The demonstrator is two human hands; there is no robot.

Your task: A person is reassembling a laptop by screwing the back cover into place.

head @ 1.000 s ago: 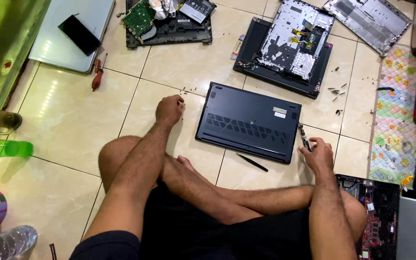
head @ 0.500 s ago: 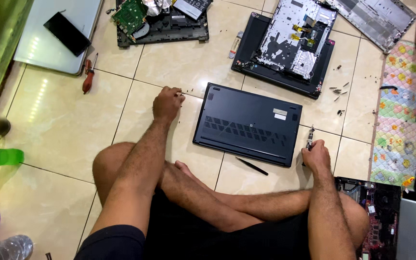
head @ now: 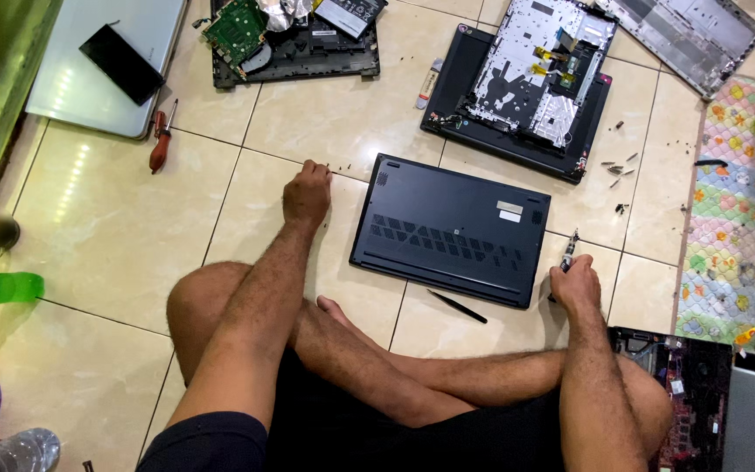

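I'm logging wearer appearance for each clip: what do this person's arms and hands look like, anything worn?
Both arms are bare and hairy down to the left hand and right hand. No gloves, watch or rings visible. A dark short sleeve edges the left upper arm.

White labels [head: 509, 211] on laptop underside [head: 447, 227]

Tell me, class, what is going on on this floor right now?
A person sits cross-legged on a tiled floor with a closed dark laptop lying bottom-up in front of them. The right hand grips a small screwdriver just off the laptop's right edge. The left hand rests on the tiles beside a few tiny screws. A black spudger lies by the laptop's near edge. Beyond, an opened laptop chassis lies dismantled, and a red-handled screwdriver lies to the left.
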